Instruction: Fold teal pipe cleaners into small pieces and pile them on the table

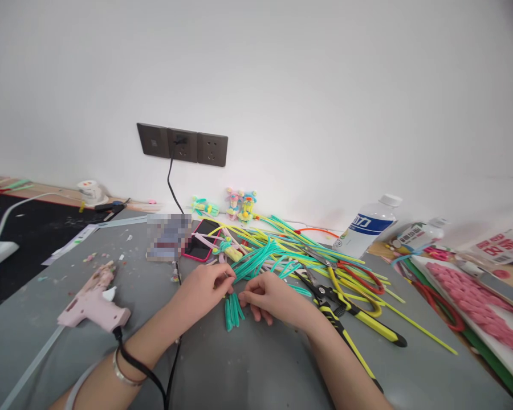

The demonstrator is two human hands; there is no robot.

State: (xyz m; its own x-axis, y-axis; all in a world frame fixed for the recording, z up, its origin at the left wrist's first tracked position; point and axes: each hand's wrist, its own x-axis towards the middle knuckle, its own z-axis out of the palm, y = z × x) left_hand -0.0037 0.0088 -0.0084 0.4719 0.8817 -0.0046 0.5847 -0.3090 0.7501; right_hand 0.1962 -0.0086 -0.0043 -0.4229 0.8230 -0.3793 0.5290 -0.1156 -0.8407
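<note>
From my end, I see the left hand (216, 280) with thumb and fingers drawn narrow at the upper end of a short teal bundle (231, 314); the fingers hide the contact, so I can't tell whether they grip it. The right hand (265, 296) is loosely curled just beside the bundle, and I can't tell if it touches a strand. The bundle lies between the hands, its near ends fanned slightly over the table (222, 378). I'd steady it lightly at the top, so the soft pile isn't crushed, and even the strands from the right with fingertips alone. I'd mind the longer teal strands (256, 259) just beyond both hands, which could snag, and the pliers (367, 324) right of the right hand.
</note>
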